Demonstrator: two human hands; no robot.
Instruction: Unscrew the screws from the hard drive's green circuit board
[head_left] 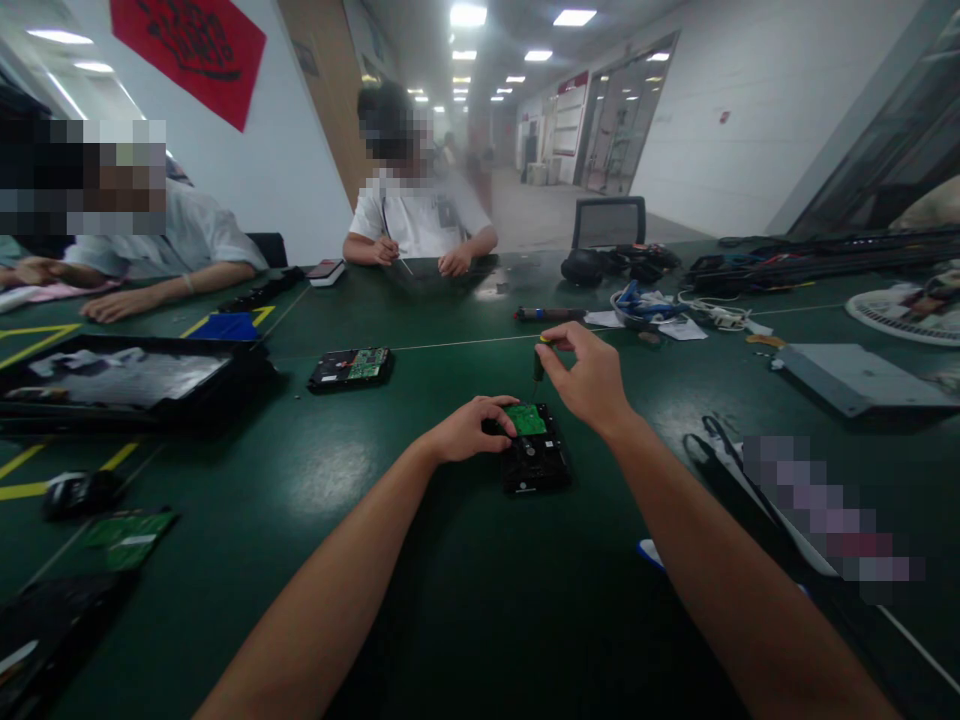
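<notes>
A black hard drive with a green circuit board on top lies on the dark green table in front of me. My left hand rests closed on the drive's left edge, fingers curled onto the board. My right hand is raised just above and behind the drive, pinching the top of a small screwdriver that stands upright with its tip over the board's far edge.
Another hard drive lies to the left. A black tray, a loose green board and a mouse are at the left. A second screwdriver, cables and a grey panel lie to the right. Two people sit across the table.
</notes>
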